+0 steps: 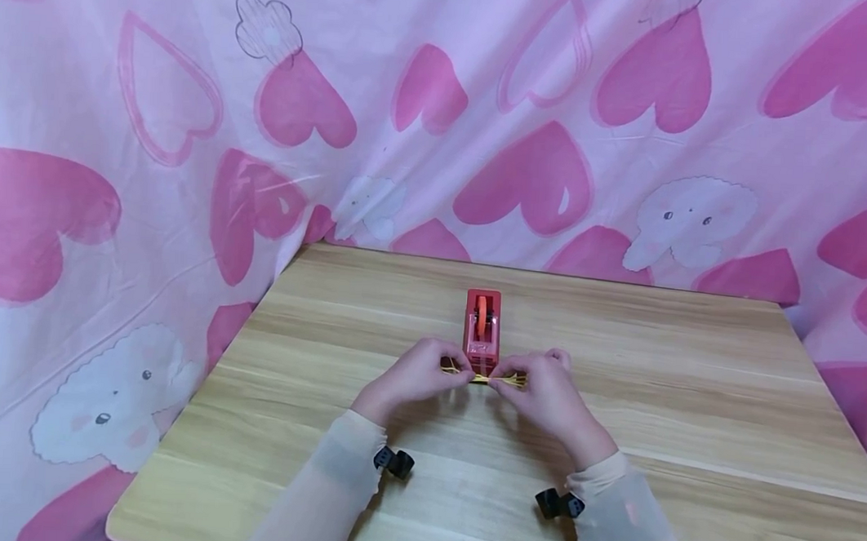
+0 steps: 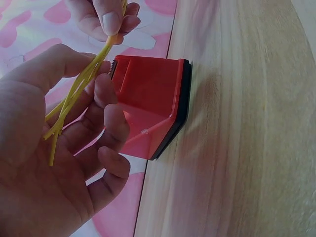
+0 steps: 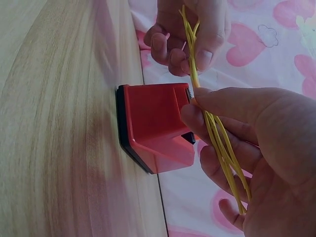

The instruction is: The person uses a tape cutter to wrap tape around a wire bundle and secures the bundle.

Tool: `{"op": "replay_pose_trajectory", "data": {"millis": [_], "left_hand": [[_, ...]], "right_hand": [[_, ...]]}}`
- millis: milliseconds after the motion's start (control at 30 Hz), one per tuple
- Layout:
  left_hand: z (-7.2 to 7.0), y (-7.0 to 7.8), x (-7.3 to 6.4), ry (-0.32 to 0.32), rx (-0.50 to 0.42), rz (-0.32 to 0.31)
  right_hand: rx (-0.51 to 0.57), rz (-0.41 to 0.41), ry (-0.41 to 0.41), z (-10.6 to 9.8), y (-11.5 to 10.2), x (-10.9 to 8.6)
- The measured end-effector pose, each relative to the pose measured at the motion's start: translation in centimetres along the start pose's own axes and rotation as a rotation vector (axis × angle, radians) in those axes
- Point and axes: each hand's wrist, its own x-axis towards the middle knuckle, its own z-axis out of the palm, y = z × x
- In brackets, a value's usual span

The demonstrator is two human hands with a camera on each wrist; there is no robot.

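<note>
A bundle of thin yellow strands (image 3: 224,153) is stretched between both hands, just in front of a red tape dispenser (image 1: 481,356) with a black base. My left hand (image 1: 424,376) pinches the bundle between thumb and forefinger; loose strand ends (image 2: 61,116) fan out over its palm in the left wrist view. Close beside it, my right hand (image 1: 548,391) pinches the strands near their middle, and their other ends spread across the right palm. The dispenser's toothed cutting edge (image 2: 113,69) lies right by the fingers. Whether the strands touch it I cannot tell.
The dispenser holds an orange roll (image 1: 483,315) and stands on a wood-grain table (image 1: 692,382). A pink curtain with hearts (image 1: 428,86) hangs behind the table and along its left side. Small black cameras (image 1: 394,462) are strapped to both wrists.
</note>
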Motion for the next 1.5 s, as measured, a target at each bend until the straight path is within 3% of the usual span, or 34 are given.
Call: {"op": "replay_pose_trajectory", "data": {"millis": [167, 600, 800, 1500], "left_hand": [[-0.03, -0.07, -0.08, -0.01, -0.031, -0.011], [-0.17, -0.28, -0.14, -0.028, 0.009, -0.023], [0.05, -0.45, -0.08, -0.032, -0.037, -0.024], [0.14, -0.08, -0.38, 0.024, -0.072, -0.004]], "right_hand": [[0.003, -0.003, -0.004, 0.08, -0.16, -0.02], [-0.014, -0.004, 0.014, 0.08, -0.17, -0.06], [-0.011, 0.005, 0.021, 0.18, -0.29, -0.11], [0.011, 0.037, 0.019, 0.04, -0.68, -0.14]]}}
